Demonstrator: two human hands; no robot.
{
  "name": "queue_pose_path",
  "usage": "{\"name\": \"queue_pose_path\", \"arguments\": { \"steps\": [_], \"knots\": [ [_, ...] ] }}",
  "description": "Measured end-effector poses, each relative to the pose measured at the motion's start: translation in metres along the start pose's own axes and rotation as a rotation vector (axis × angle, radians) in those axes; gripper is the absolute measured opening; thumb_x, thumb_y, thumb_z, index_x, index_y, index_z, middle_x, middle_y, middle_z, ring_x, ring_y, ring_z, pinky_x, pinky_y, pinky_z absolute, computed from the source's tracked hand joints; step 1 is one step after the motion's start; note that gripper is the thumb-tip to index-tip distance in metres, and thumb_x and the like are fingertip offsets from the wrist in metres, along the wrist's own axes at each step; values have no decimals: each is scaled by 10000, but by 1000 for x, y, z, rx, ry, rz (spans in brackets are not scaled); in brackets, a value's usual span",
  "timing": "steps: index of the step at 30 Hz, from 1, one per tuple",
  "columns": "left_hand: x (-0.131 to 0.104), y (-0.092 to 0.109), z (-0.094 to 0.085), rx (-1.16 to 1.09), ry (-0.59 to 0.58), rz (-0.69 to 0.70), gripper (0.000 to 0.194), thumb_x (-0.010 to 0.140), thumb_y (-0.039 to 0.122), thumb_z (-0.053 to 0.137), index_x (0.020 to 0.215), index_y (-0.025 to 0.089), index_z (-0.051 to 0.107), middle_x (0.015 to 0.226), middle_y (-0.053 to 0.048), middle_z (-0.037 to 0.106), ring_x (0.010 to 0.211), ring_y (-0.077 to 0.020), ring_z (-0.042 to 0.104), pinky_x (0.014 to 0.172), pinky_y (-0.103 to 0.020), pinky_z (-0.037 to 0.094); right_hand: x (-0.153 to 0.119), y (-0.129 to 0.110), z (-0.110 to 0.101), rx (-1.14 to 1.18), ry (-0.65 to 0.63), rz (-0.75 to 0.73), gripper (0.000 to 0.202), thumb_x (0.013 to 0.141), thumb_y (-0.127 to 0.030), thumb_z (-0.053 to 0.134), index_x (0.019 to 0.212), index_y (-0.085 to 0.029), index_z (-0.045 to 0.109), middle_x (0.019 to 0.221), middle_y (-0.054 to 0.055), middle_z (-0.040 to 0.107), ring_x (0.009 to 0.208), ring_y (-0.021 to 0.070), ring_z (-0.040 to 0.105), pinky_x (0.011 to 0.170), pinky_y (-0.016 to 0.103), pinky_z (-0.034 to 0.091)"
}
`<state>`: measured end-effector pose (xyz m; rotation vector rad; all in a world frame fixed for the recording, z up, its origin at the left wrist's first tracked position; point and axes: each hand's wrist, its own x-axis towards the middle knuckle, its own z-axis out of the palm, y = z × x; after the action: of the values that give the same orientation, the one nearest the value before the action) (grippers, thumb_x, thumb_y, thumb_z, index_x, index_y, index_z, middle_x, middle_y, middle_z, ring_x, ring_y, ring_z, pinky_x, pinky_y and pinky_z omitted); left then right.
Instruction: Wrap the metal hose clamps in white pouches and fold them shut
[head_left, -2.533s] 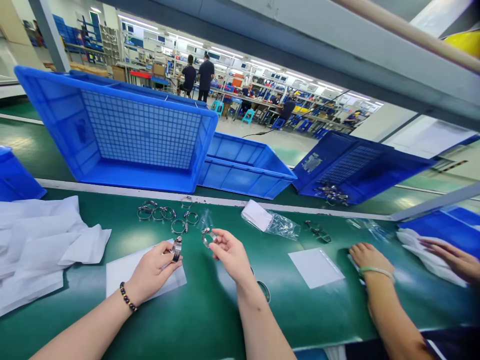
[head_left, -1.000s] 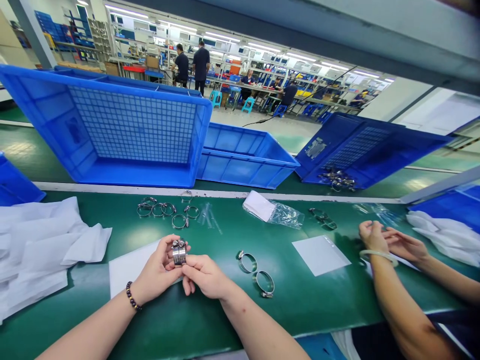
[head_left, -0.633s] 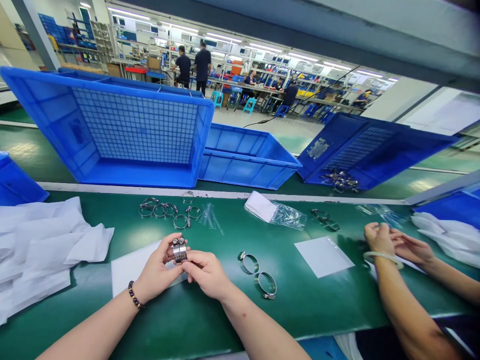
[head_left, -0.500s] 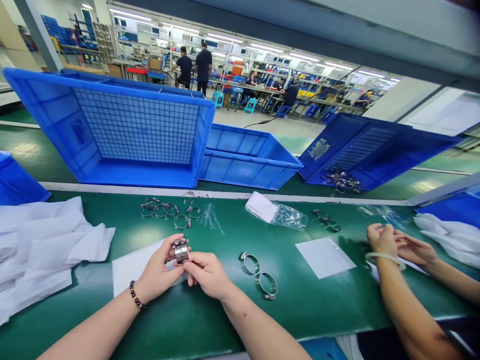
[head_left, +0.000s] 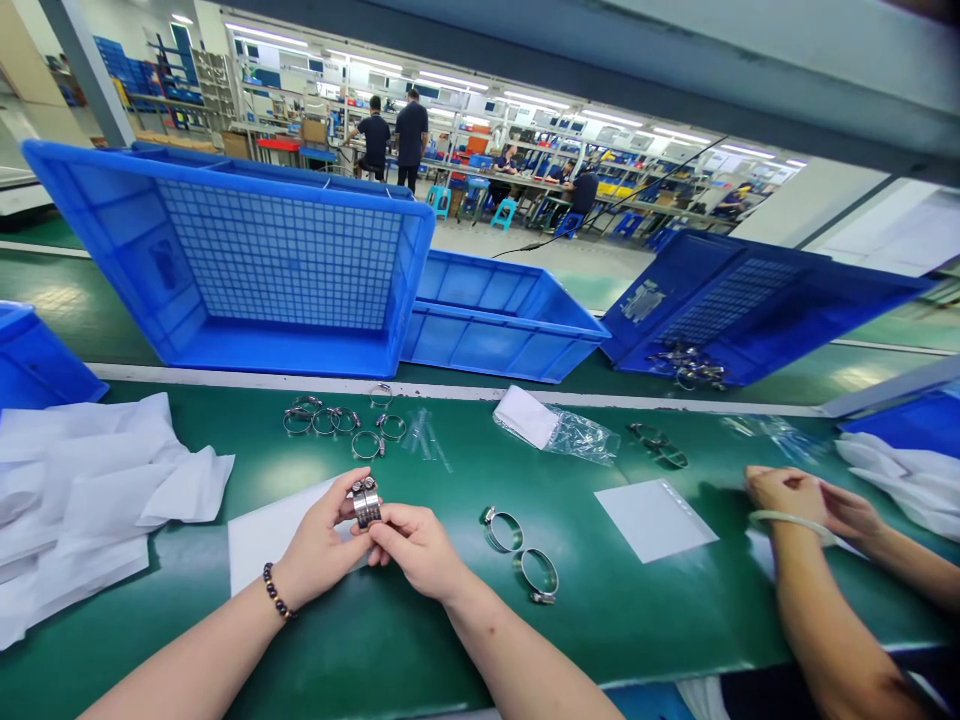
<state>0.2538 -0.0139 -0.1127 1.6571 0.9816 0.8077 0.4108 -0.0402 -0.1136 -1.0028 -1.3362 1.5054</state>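
Two metal hose clamps (head_left: 367, 503) are held side by side, their screw housings on top. My left hand (head_left: 328, 535) is closed around them from the left, thumb in front. From the right, my right hand (head_left: 411, 538) pinches their lower edge. Beneath my hands lies a white sheet (head_left: 259, 530), partly covered by them. To the right, two loose hose clamps (head_left: 538, 574) rest on the green table (head_left: 420, 640). Beyond my hands is a group of several hose clamps (head_left: 367, 444), with small clear plastic strips (head_left: 427, 440) beside it.
Blue crates (head_left: 300, 345) line the table's far edge; a tilted one (head_left: 750, 290) at right holds hose clamps. White bags (head_left: 112, 490) pile at left. A clear bag (head_left: 581, 435) and a white sheet (head_left: 656, 518) lie right of centre. A co-worker's hands (head_left: 795, 500) work at far right.
My hands keep hold of the two hose clamps with hardly any movement. The whole view has shifted slightly. At right, the co-worker's hands have moved a little to the right.
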Motion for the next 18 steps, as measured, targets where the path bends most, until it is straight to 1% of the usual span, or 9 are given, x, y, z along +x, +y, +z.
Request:
{"name": "queue_pose_path", "arguments": {
  "steps": [2,5,6,7,9,11,12,14,18],
  "knots": [
    [1,0,-1,12,-23,-17,633,773,206,585,1335,251,298,1194,-80,556,1016,-188,597,929,-380,465,2,-1,0,-6,39,-7,238,823,-354,551,754,-153,659,715,19,640,607,109,577,592,228,465],
    [3,0,-6,86,-48,8,774,734,254,653,1384,273,233,1336,-100,433,1131,-222,521,965,-399,435,5,-3,-5,-2,130,17,243,796,-371,582,730,-153,665,717,30,654,668,135,604,669,262,491],
    [4,1,-10,122,-39,24,790,729,273,660,1389,275,225,1360,-102,402,1156,-229,496,964,-400,433,6,-5,-8,11,162,35,255,784,-387,594,731,-148,669,709,35,658,667,142,611,676,273,498],
    [5,3,-14,163,-18,32,756,744,295,643,1383,272,239,1354,-102,402,1153,-229,493,947,-395,444,8,-6,-11,27,195,53,271,770,-404,606,734,-143,673,703,42,662,661,148,617,678,283,504],
    [7,7,-24,262,43,-1,536,816,345,545,1310,248,360,1245,-92,495,1053,-210,544,853,-363,485,9,-10,-18,45,263,74,297,739,-427,635,749,-133,682,713,57,672,667,160,628,684,298,511],
    [9,13,-32,389,83,-63,294,876,359,429,1119,216,514,1039,-63,593,890,-185,584,743,-323,488,10,-13,-23,43,313,77,306,716,-429,659,763,-128,688,740,72,681,693,172,637,701,310,514],
    [10,15,-34,464,83,-88,243,889,350,394,1004,205,553,941,-47,613,825,-179,585,703,-310,474,9,-14,-26,37,328,75,303,708,-424,667,764,-128,689,751,76,683,700,177,639,704,314,515],
    [10,17,-36,620,43,-107,234,899,314,361,847,198,557,813,-24,620,749,-174,578,666,-297,439,8,-14,-29,10,346,60,282,706,-409,670,757,-132,687,769,78,684,709,182,640,705,316,516],
    [10,15,-31,900,-99,-144,274,915,249,299,790,197,537,754,-24,633,695,-176,590,619,-281,397,5,-10,-33,-112,360,10,221,760,-361,614,762,-149,676,783,68,675,738,186,632,713,307,506]
  ]
}}
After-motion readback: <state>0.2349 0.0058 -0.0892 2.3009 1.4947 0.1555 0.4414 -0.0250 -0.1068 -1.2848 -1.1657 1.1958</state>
